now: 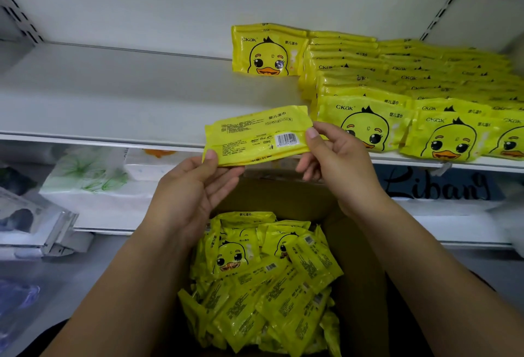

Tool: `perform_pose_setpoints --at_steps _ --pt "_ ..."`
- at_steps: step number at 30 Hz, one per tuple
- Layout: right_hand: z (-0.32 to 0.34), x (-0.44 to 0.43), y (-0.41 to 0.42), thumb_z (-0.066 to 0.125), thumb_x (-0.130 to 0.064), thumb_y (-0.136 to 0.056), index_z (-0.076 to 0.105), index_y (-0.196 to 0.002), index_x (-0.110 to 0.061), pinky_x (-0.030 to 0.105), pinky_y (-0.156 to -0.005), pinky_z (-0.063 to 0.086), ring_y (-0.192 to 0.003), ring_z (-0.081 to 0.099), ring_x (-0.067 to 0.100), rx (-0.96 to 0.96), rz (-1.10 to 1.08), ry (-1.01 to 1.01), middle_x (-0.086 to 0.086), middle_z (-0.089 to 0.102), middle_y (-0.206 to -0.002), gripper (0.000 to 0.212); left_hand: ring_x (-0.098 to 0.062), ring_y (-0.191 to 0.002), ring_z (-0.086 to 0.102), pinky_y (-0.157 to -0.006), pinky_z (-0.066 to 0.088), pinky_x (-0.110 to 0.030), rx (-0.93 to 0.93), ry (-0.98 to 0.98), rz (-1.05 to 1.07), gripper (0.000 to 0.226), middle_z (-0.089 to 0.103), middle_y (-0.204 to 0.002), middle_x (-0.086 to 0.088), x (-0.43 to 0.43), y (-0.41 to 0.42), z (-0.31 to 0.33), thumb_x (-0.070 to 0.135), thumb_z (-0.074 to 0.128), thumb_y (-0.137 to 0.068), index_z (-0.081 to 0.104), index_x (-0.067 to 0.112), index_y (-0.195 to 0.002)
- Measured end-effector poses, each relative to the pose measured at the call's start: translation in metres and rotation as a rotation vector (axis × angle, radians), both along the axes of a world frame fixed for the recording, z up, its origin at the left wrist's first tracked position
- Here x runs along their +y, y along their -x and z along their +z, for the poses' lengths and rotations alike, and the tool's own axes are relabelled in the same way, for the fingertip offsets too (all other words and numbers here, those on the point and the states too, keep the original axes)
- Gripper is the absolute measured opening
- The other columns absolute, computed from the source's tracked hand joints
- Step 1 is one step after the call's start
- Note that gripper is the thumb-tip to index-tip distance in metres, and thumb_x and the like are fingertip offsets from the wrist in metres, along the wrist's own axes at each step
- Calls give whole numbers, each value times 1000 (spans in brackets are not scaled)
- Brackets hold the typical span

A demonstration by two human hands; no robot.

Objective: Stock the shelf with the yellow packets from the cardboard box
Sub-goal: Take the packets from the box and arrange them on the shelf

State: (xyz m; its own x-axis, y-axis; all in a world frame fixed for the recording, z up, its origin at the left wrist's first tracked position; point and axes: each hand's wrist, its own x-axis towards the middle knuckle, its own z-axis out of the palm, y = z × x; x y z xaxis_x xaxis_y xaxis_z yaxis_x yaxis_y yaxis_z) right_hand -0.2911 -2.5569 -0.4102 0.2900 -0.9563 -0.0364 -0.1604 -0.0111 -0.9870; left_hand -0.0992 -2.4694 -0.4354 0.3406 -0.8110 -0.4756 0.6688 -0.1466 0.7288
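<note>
Both hands hold one yellow packet (255, 137) level with the shelf's front edge, its printed back and barcode facing me. My left hand (195, 183) pinches its lower left corner; my right hand (337, 155) pinches its right end by the barcode. Below my arms the open cardboard box (357, 257) is heaped with several loose yellow packets (263, 280). On the white shelf (119, 101), rows of duck-faced yellow packets (411, 93) fill the right half, and one more stack (266, 49) stands at the back.
The shelf's left half shows bare white board. Under it, a lower shelf holds white tissue packs with green print (93, 178) and a dark "Libang" label (436, 186). A clear plastic price holder (42, 226) juts out at lower left.
</note>
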Motion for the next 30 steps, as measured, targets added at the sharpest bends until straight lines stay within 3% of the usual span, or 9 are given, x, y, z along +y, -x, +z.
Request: perform_pose_setpoints --at_steps 3,7,10,14,17,20,22,25,30 --pt "1 4 -2 50 -20 -105 57 -103 -38 21 -50 47 -51 61 14 -39 -14 -15 6 70 -64 20 -21 -85 79 -65 62 -25 12 -6 17 12 79 -95 -15 2 -2 1 17 53 -104 59 7 -102" --pt "-5 6 -7 51 -18 -104 57 -100 -28 19 -56 53 -67 74 15 20 -62 15 3 77 -82 13 -21 -78 79 -63 62 -25 109 11 96 11 79 -87 -14 6 2 0 14 50 -106 58 8 -102" --pt "-8 9 -9 53 -17 -103 59 -97 -26 18 -69 58 -78 75 15 -23 -114 -52 4 76 -93 12 -21 -86 78 -69 63 -27 93 14 131 11 78 -99 -15 9 4 -5 14 51 -106 59 6 -105" --pt "-8 18 -10 50 -8 -103 57 -98 -11 31 -83 61 -96 74 24 -273 -46 -170 10 75 -102 9 -27 -112 71 -90 61 -30 -322 -80 174 13 72 -116 -12 14 6 -17 19 62 -103 59 10 -111" --pt "-9 27 -12 51 -5 -102 57 -95 -10 26 -79 60 -92 74 18 -236 35 -99 7 75 -94 11 -11 -123 62 -109 46 -39 -497 -80 29 55 66 -134 5 24 18 -14 57 71 -80 61 27 -124" --pt "-13 44 -19 54 1 -99 61 -94 -8 15 -77 51 -83 69 1 -84 191 115 -8 74 -85 12 -10 -124 62 -109 43 -41 -383 36 -209 51 73 -125 9 29 34 -3 69 62 -79 74 34 -114" --pt "-18 57 -23 56 4 -97 67 -104 -2 13 -84 48 -96 68 -3 -60 318 164 -8 74 -101 14 -21 -124 65 -107 48 -45 -284 115 -211 53 72 -125 -10 30 37 1 62 61 -86 76 20 -115" --pt "-16 66 -22 61 0 -96 68 -119 -9 18 -94 49 -113 67 7 -65 423 148 2 71 -121 25 -36 -121 66 -108 49 -56 -206 165 -163 71 67 -127 -28 33 30 2 56 61 -92 61 -5 -129" --pt "-1 65 -15 59 -7 -98 69 -117 -1 23 -93 54 -112 68 13 -33 488 74 4 74 -117 22 -31 -113 68 -109 46 -61 -105 76 -67 34 72 -123 -17 40 24 7 31 54 -104 67 5 -122"
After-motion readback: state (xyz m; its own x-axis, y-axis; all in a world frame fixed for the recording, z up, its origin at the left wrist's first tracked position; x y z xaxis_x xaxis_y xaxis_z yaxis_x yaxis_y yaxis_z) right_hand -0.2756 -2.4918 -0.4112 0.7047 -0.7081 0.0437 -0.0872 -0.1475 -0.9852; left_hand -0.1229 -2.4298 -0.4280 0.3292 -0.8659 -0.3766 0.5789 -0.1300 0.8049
